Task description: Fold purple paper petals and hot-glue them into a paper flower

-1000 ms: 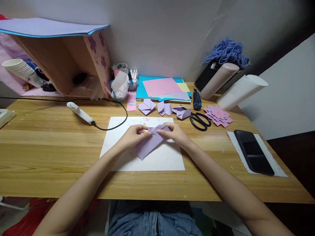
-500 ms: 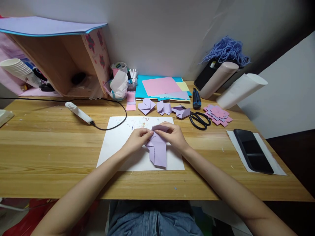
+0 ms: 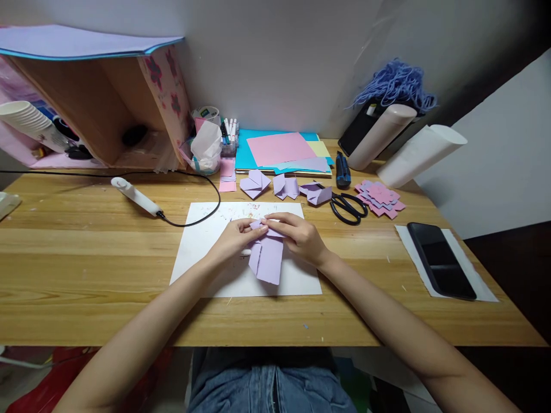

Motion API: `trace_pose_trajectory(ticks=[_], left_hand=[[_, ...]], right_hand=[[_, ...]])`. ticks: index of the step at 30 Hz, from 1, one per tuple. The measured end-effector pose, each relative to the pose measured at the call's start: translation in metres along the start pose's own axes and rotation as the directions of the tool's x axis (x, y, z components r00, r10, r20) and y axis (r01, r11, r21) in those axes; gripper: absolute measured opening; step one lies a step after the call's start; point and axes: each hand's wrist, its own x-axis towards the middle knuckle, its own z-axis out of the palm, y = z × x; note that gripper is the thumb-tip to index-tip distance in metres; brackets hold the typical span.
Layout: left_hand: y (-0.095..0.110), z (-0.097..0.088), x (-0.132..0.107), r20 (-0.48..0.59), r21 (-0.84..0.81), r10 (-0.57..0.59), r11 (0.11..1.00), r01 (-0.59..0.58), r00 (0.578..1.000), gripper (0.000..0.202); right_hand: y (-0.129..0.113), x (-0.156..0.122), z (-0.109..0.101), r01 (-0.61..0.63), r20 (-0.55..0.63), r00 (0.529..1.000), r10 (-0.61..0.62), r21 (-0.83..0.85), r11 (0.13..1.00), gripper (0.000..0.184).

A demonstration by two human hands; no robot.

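Note:
A partly folded piece of lilac paper point(image 3: 270, 261) is held between both hands, over a white sheet point(image 3: 198, 246) marked with small colour specks. My left hand point(image 3: 236, 236) pinches its upper left part with thumb and fingers. On the upper right, my right hand point(image 3: 301, 236) grips the same paper, its fingers lying along a top flap that is bent down. Behind the white sheet sit a folded lilac paper heart point(image 3: 255, 183) and two other lilac folded pieces, one of them point(image 3: 286, 186) in the middle and another point(image 3: 317, 194) beside the scissors.
Black-handled scissors point(image 3: 348, 209), a blue cutter point(image 3: 343, 170) and pink and lilac paper flowers point(image 3: 381, 198) lie at back right. A phone point(image 3: 441, 261) rests farther right. A white corded device point(image 3: 135, 196) lies left, near a cardboard box point(image 3: 166, 103). Coloured paper point(image 3: 282, 149) is stacked behind.
The paper's top flap has been bent down toward me. My right hand's fingers have moved left across it, and the paper has shifted slightly left and tilted.

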Motion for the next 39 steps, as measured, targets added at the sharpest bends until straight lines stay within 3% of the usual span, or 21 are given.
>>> trace_pose_trajectory(ticks=[4, 7, 10, 14, 21, 31, 35, 39], left_hand=[[-0.004, -0.004, 0.002, -0.045, 0.022, 0.010, 1.000, -0.009, 0.999, 0.037], [-0.005, -0.005, 0.004, -0.115, 0.100, 0.038, 0.995, -0.027, 0.993, 0.037], [-0.006, -0.005, 0.005, -0.148, 0.161, 0.080, 0.985, -0.056, 0.986, 0.039], [-0.007, -0.003, 0.006, -0.146, 0.164, 0.129, 0.981, -0.104, 0.981, 0.038], [-0.010, -0.002, 0.006, -0.148, 0.199, 0.175, 0.969, -0.144, 0.973, 0.037], [-0.012, -0.003, 0.006, -0.139, 0.220, 0.196, 0.962, -0.163, 0.971, 0.029], [-0.010, -0.002, 0.004, -0.124, 0.250, 0.205, 0.953, -0.170, 0.971, 0.030], [-0.006, 0.001, 0.002, -0.099, 0.290, 0.202, 0.943, -0.166, 0.974, 0.033]], right_hand=[[-0.001, 0.001, -0.004, 0.000, 0.024, 1.000, -0.001, 0.021, 1.000, 0.044], [-0.002, 0.002, -0.006, -0.167, -0.011, 0.985, 0.171, 0.164, 0.972, 0.036], [-0.001, 0.004, -0.004, -0.422, 0.107, 0.905, 0.413, 0.359, 0.832, 0.027], [-0.001, 0.008, 0.001, -0.563, 0.238, 0.820, 0.520, 0.494, 0.662, 0.030], [-0.004, 0.010, 0.001, -0.614, 0.238, 0.768, 0.594, 0.536, 0.579, 0.030], [0.000, 0.007, 0.003, -0.604, 0.204, 0.768, 0.607, 0.545, 0.581, 0.029], [0.001, 0.008, 0.001, -0.613, 0.295, 0.777, 0.556, 0.555, 0.562, 0.031], [0.002, 0.009, 0.001, -0.579, 0.293, 0.812, 0.505, 0.518, 0.629, 0.032]])
